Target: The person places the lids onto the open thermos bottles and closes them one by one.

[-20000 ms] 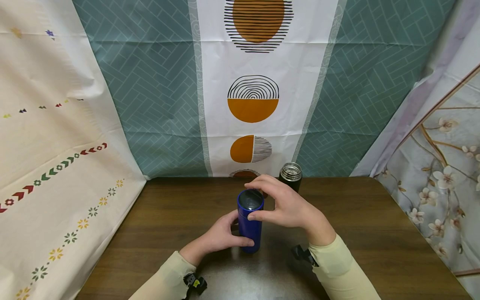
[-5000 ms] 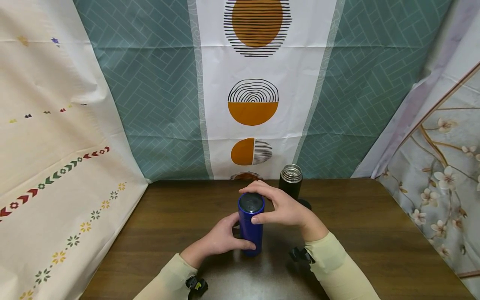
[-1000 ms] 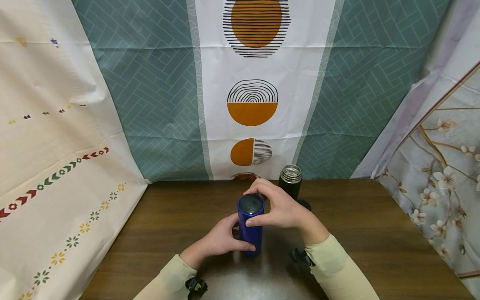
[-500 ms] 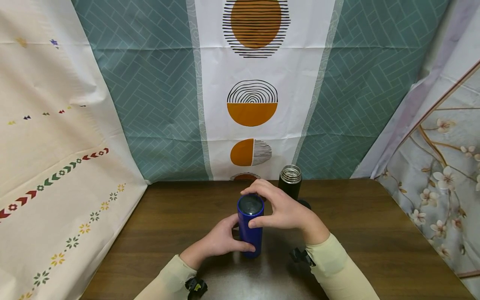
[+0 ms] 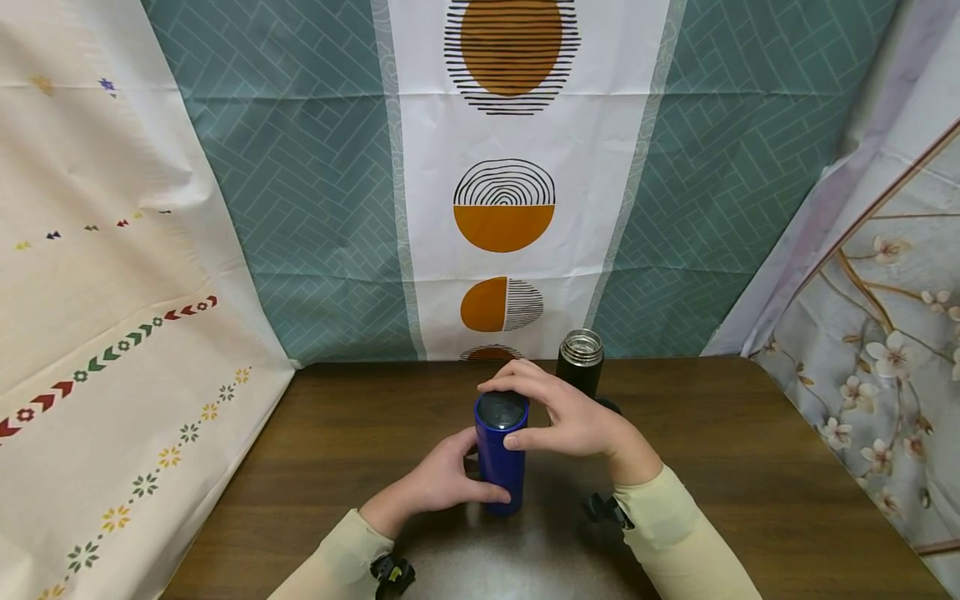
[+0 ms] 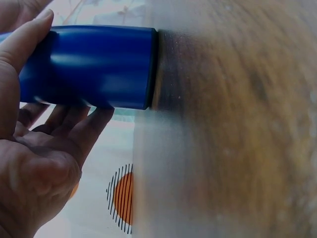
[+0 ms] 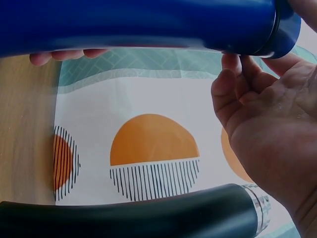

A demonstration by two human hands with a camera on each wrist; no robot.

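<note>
A blue thermos bottle (image 5: 501, 467) stands upright on the brown table, in the middle of the head view. My left hand (image 5: 438, 477) grips its body low down, thumb in front and fingers behind. In the left wrist view the bottle's base meets the table. At the top, my right hand (image 5: 573, 417) holds the blue lid (image 7: 290, 32) between thumb and fingers. The lid has a dark, shiny top and sits on the bottle, with a thin seam below it in the right wrist view.
Behind my right hand stands a dark green or black thermos (image 5: 581, 367) with its threaded steel mouth bare. A round black piece (image 5: 609, 406) lies beside it, partly hidden by my hand. Patterned cloths (image 5: 322, 208) hang at the back and on both sides of the table (image 5: 360, 417).
My right thumb and fingers have shifted round the lid's rim over the last second, the thumb moving to the right. The left hand and the bottle stay in place.
</note>
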